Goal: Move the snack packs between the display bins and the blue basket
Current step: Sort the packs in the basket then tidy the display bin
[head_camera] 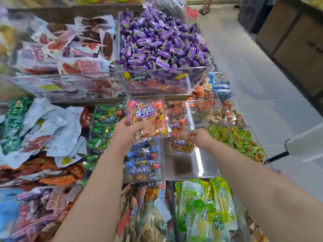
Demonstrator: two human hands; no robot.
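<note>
Red-orange film wraps the snack pack (147, 116) that the left hand (129, 132) grips by its lower edge, fingers curled round it, holding it upright over the divide between two clear acrylic bins. Just right of it and lower, the right hand (201, 137) pinches the top corner of a second red pack (181, 144), which lies inside the clear bin (185, 170); most of that bin's floor is bare. A third red pack (175, 124) shows partly behind the held one, toward the bin's far end, making three red packs in all. The bin touching it on the left holds blue packs (143, 169), three with labels showing, laid one behind another. The next bin to the left holds green packs (103, 130), too jumbled to count. On the raised tier behind, a clear bin is heaped with purple-wrapped candies (162, 42). Nearest the camera, on the right, a bin holds tall green-and-yellow packs (206, 206) standing side by side.
</note>
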